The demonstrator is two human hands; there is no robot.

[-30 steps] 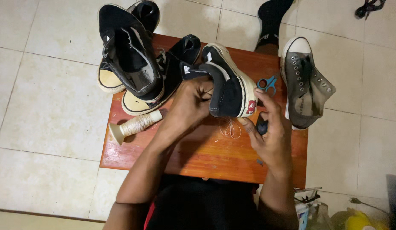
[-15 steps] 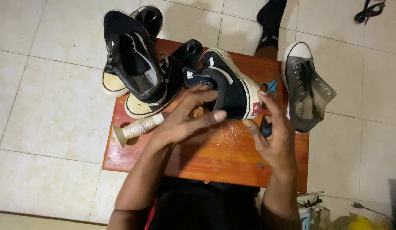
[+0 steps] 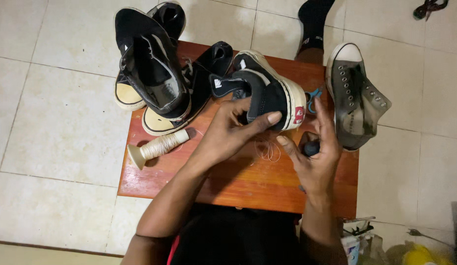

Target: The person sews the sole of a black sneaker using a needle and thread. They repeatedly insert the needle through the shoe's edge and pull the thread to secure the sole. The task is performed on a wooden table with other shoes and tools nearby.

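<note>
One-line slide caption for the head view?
Left hand grips a black sneaker on a wooden board; right hand holds a dark-handled tool beside loose thread.

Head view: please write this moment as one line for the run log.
left hand: holds black shoe | right hand: grips dark tool handle | thread spool: lying on wooden table | grey shoe: at table's right edge

We see both forearms bare from the elbow down, with no sleeves, watch, rings or gloves on the left hand or the right hand. The lap is covered in plain black cloth, and a narrow strip of red fabric shows along its left edge.
</note>
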